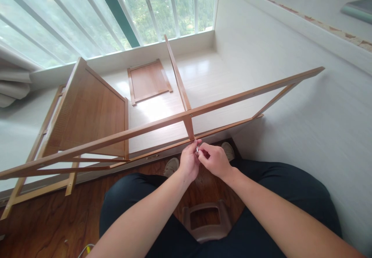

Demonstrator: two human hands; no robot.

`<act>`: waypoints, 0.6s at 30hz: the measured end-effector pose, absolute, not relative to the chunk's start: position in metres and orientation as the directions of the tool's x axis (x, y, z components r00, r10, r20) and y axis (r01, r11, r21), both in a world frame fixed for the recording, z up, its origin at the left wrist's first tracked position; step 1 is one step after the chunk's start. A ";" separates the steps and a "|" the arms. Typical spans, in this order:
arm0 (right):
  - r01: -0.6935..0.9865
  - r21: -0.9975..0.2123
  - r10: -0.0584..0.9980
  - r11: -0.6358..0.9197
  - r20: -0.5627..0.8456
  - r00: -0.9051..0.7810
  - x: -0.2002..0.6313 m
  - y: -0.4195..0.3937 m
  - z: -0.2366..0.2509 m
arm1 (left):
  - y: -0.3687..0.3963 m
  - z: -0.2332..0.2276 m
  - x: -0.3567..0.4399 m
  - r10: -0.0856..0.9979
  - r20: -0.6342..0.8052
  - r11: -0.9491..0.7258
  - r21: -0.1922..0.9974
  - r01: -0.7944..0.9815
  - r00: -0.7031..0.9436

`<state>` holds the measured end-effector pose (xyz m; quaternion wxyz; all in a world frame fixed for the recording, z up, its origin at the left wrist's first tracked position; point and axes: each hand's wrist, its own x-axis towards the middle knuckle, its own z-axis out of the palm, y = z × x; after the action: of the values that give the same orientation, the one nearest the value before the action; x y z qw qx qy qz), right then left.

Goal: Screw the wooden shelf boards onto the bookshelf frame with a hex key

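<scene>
The left hand point(189, 160) and the right hand point(213, 159) met just below the wooden frame point(162, 124), their fingertips pinched together around a small metal piece point(197, 148), probably a screw or bolt, though it was too small to tell for sure. Both hands were closed narrow on it, the left from its left side, the right from its right, thumbs nearly touching.

The piece sat right at the foot of the short upright strut point(189, 128), where that strut came down to the lower rail point(221, 130) of the frame. So the joint lay directly ahead of the fingertips and slightly above them, touching or almost so. Neither hand was clearly nearer; they were about level.

The frame's long axis ran across the view, from low on the left to high on the right, with the top rail point(255, 91) carrying a small hole point(190, 115) just above the strut. A slim divider point(176, 71) ran away from that joint toward the window point(116, 9).

Further off, a loose wood panel point(148, 80) lay flat on the pale floor point(209, 75), well apart from the hands. A brown plastic stool point(207, 219) showed between the person's knees.
</scene>
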<state>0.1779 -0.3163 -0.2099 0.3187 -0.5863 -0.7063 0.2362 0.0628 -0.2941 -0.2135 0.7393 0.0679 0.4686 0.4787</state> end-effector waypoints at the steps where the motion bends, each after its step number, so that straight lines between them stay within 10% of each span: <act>1: 0.677 -0.708 0.979 0.201 0.173 -0.110 0.178 -0.316 -0.210 | -0.294 -0.213 0.063 0.770 -0.631 0.531 0.549 -0.645 0.096; 18: 0.652 -0.721 0.972 0.234 0.171 -0.159 0.176 -0.318 -0.210 | -0.299 -0.210 0.061 0.782 -0.621 0.504 0.578 -0.642 0.054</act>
<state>0.1765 -0.3181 -0.2099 0.3176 -0.5653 -0.7183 0.2522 0.0608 -0.2991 -0.2101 0.7224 0.0729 0.4798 0.4926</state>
